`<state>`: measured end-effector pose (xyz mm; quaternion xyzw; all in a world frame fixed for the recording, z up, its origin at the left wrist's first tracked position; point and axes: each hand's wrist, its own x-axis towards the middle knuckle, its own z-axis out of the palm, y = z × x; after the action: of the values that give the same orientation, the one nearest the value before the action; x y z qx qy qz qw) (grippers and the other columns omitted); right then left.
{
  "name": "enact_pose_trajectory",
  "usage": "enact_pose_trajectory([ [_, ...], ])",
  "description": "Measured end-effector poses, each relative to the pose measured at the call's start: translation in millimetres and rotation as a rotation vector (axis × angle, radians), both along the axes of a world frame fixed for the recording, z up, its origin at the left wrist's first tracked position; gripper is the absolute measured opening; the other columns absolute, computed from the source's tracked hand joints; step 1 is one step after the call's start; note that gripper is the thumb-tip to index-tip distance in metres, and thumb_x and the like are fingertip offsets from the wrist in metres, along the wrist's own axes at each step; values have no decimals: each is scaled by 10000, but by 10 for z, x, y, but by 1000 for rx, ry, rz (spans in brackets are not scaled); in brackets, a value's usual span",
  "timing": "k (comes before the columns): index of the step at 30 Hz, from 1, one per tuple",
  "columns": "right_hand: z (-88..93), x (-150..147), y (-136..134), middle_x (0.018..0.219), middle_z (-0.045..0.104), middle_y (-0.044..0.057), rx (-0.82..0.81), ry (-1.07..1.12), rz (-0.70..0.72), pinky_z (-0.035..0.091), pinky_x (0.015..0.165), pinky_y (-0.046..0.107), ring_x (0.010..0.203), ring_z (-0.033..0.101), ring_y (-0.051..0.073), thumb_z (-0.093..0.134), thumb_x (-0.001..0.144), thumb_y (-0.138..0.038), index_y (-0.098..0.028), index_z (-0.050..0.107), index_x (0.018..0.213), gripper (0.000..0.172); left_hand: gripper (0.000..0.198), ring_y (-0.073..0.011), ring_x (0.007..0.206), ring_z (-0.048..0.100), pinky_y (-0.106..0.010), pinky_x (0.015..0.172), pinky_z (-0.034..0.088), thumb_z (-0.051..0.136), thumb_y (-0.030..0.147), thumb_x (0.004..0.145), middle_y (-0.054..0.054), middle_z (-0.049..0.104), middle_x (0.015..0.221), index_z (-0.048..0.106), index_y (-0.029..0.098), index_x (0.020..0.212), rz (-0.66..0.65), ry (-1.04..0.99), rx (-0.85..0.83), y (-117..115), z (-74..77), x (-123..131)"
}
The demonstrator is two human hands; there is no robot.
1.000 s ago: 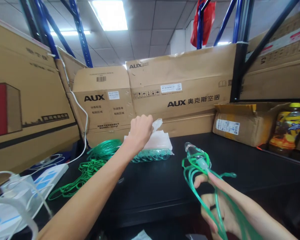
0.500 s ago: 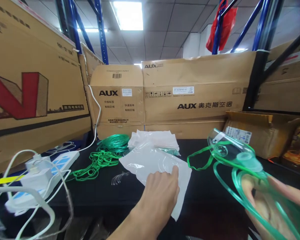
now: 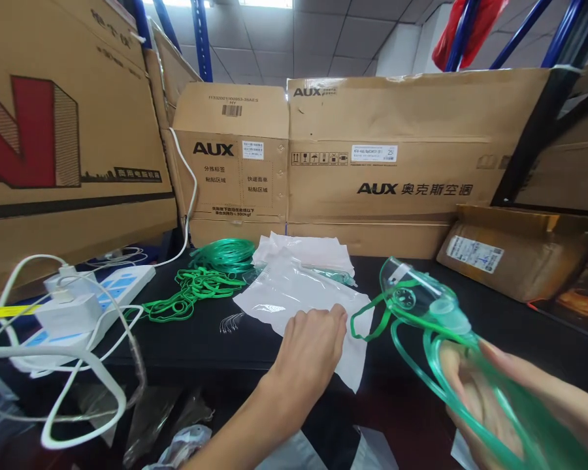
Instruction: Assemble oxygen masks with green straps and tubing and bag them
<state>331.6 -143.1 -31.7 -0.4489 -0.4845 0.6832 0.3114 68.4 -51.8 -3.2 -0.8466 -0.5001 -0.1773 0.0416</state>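
My left hand [image 3: 310, 349] rests knuckles-up on a clear plastic bag [image 3: 284, 294] that lies flat on the black table [image 3: 215, 346], fingers curled and pinching its near edge. My right hand [image 3: 490, 398] holds a green transparent oxygen mask [image 3: 416, 297] with its coiled green tubing [image 3: 451, 378] looped around the fingers; a green elastic strap [image 3: 367, 320] hangs from the mask. More white bags [image 3: 304, 251] lie stacked behind the clear one.
Coiled green tubing [image 3: 223, 253] and green elastic straps [image 3: 186, 294] lie left of the bags. A white power strip [image 3: 78, 307] with plugs and cables sits at the left. AUX cardboard boxes [image 3: 382, 163] wall the back; a taped parcel [image 3: 509, 254] stands at the right.
My left hand drew a clear bag from the stack toward me and now pinches its near edge. My right hand brought the mask and tubing higher and closer. The view tilted down.
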Motion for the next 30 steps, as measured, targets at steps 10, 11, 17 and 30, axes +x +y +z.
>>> enact_pose_trajectory([
  [10, 135, -303, 241, 1181, 682, 88, 36, -26, 16, 577, 888, 425, 1037, 673, 230, 606, 993, -358, -154, 668, 1164, 273, 327, -202, 872, 729, -285, 812, 504, 345, 274, 1077, -46, 751, 932, 650, 258, 1192, -112, -227, -13, 39, -125, -142],
  [11, 144, -317, 269, 1077, 712, 81, 38, -34, 15, 581, 875, 395, 1009, 684, 229, 590, 998, -383, -139, 708, 1041, 273, 324, -197, 902, 728, -285, 839, 508, 354, 267, 1076, -36, 752, 959, 644, 270, 1219, -129, -262, -3, 44, -142, -147],
  [17, 225, -416, 315, 677, 717, 53, -1, -81, 7, 602, 604, 292, 693, 737, 227, 635, 930, -510, -168, 667, 705, 410, 315, -161, 921, 713, -243, 793, 537, 377, 265, 1073, -18, 704, 1099, 674, 287, 1177, -209, -363, 37, 30, -168, -155],
  [30, 227, -559, 308, 525, 685, 46, -108, 6, -55, 456, 390, 182, 402, 651, 156, 607, 921, -565, -150, 599, 700, 471, 310, -127, 834, 645, -258, 756, 513, 411, 282, 1067, -9, 623, 1067, 685, 291, 1210, -336, -648, -42, 96, -219, -152],
])
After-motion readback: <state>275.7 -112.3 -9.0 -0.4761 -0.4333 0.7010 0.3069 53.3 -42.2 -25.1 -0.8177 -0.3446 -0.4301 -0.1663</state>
